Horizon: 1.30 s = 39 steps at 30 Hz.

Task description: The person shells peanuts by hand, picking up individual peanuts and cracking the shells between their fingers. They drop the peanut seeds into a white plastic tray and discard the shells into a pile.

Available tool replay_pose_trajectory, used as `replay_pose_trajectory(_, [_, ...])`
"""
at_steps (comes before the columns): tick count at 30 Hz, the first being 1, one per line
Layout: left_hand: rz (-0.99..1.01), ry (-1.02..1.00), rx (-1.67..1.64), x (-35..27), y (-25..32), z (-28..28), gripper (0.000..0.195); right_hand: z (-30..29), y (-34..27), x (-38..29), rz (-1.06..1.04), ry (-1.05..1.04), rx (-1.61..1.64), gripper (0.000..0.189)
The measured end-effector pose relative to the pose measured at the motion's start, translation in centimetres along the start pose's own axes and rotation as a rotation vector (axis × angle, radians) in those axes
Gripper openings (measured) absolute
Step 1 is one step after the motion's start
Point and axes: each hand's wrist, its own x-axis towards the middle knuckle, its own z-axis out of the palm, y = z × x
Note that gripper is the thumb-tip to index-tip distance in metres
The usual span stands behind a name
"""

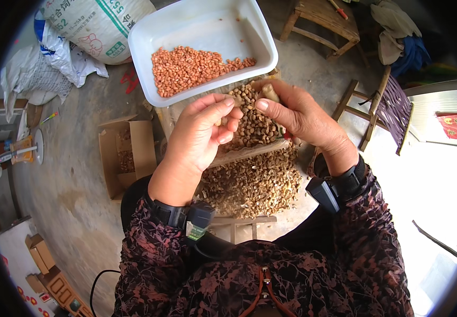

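Note:
My left hand [204, 130] is raised over the work, thumb and forefinger pinched on a small brownish piece, with a pale bit, probably a peanut, against the lower fingers. Beside it, my right hand [300, 115] holds a short pale cylindrical object [269, 92] between thumb and fingers; its kind is unclear. Beneath both hands, unshelled peanuts [252, 130] fill a shallow wooden-edged holder [248, 153]. A heap of broken peanut shells [252, 186] lies nearer my body. Beyond the hands, shelled reddish peanuts [185, 69] are gathered in a white plastic tub [208, 89].
A cardboard box [143, 142] with reddish bits stands at left. Printed woven sacks [93, 27] are at upper left. A wooden stool [323, 20] stands at upper right, a chair with purple strapping [391, 107] at right. A black cable [93, 285] curves at lower left.

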Motion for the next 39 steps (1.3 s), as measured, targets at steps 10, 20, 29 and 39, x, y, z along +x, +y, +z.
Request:
replay_pose_trajectory(10, [0.065,-0.030,-0.035,-0.1,0.1,0.1,0.006,2.4,0.9,0.3,-0.335,0.068,0.008,0.031])
replay_pose_trajectory(20, [0.058,-0.074,0.016,-0.2,-0.2,-0.2,0.008,2.2,0.5,0.2,-0.469,0.035,-0.100,0.041])
replay_pose_trajectory(29, [0.066,-0.106,-0.017,-0.3,-0.2,0.0,0.003,2.1,0.3,0.2,-0.519,0.074,-0.144,0.039])
replay_pose_trajectory(39, [0.059,-0.119,-0.010,-0.4,0.0,-0.3,0.004,2.4,0.3,0.3,-0.591,0.194,-0.105,0.028])
